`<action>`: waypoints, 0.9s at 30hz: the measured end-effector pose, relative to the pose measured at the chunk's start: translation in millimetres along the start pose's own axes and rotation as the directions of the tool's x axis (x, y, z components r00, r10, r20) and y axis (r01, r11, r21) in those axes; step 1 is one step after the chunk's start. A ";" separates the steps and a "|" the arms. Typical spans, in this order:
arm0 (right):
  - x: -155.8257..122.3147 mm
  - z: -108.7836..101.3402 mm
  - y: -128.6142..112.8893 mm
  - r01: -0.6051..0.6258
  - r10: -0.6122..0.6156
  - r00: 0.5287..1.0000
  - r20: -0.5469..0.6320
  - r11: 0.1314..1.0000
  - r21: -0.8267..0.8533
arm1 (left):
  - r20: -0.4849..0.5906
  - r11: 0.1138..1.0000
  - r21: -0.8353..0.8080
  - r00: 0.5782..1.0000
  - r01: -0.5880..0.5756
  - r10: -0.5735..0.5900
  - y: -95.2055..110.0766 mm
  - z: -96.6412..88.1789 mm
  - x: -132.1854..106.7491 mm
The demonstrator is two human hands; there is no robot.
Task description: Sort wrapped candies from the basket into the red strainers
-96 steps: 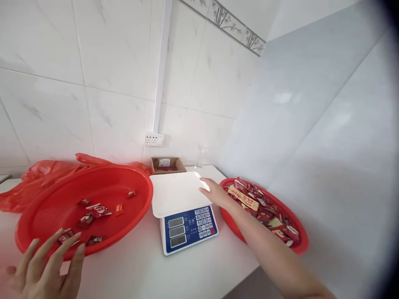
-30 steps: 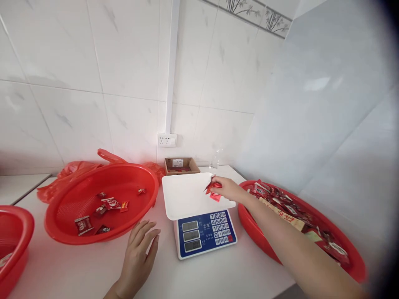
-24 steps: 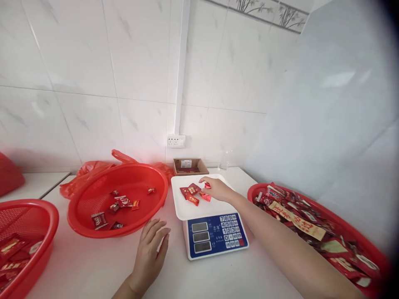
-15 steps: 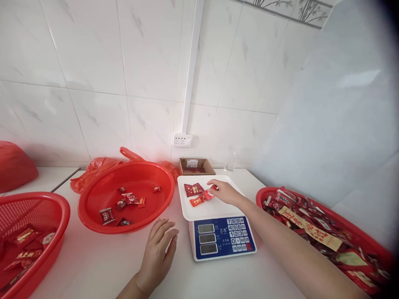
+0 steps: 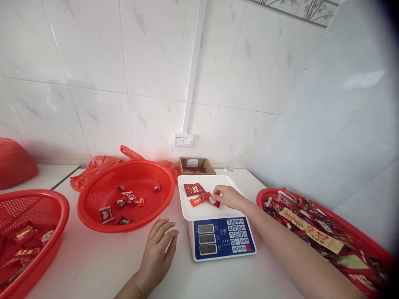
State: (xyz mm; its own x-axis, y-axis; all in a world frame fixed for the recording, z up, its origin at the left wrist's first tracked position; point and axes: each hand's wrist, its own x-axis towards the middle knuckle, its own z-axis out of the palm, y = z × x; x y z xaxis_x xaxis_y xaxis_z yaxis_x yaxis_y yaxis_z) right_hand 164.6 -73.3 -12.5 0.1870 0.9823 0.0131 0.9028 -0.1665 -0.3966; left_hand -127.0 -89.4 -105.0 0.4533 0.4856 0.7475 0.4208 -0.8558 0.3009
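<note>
Over the white tray [image 5: 190,212] of a digital weighing scale [image 5: 222,238], my right hand [image 5: 227,197] pinches the edge of a small red wrapped candy [image 5: 211,199]. A larger dark red packet [image 5: 193,189] lies flat on the same tray. An orange-red candy [image 5: 196,202] is in front of it, touching or nearly touching the pinched one. My left hand [image 5: 159,251] holds nothing. Its fingers are apart, between the scale and the middle red basket [image 5: 81,209]. Several wrapped candies [image 5: 130,197] are scattered in that basket.
On the right, a red basket [image 5: 264,194] is heaped with packets and a yellow paper strip [image 5: 310,229]. Another red basket [image 5: 64,211] with packets stands at left. Behind are a small cardboard box [image 5: 198,165], a clear glass-like object [image 5: 231,162] and red plastic bags [image 5: 96,165].
My right hand has drawn slightly down and right on the tray, and its fingers have closed on the red candy. The left hand has hardly moved.
</note>
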 end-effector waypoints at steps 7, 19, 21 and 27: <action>-9.9 3.7 -7.1 0.024 -0.031 0.995 0.097 0.997 0.072 | 0.020 1.000 -0.020 1.000 0.007 -0.007 -2.5 2.6 -2.4; 5.3 13.6 -48.6 0.011 0.027 0.998 -0.056 0.808 0.589 | 0.005 1.000 -0.019 1.000 0.000 0.000 -0.6 0.8 -2.1; 8.5 16.0 -55.0 0.020 0.014 0.999 -0.048 0.768 0.640 | 0.008 1.000 -0.018 1.000 0.005 -0.005 -1.2 1.4 -2.0; 4.7 30.6 -46.6 0.183 -0.174 0.983 -0.063 0.964 0.194 | 0.006 1.000 -0.025 1.000 0.011 -0.011 -0.9 2.4 -1.5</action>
State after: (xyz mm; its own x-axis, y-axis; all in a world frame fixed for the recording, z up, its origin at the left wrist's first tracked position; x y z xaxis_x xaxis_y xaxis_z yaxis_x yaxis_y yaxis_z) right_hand 111.6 -58.3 -22.0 0.0507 0.9889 0.1396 0.8290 0.0362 -0.5581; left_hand -126.2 -89.0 -107.9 0.4534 0.4957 0.7407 0.4062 -0.8547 0.3233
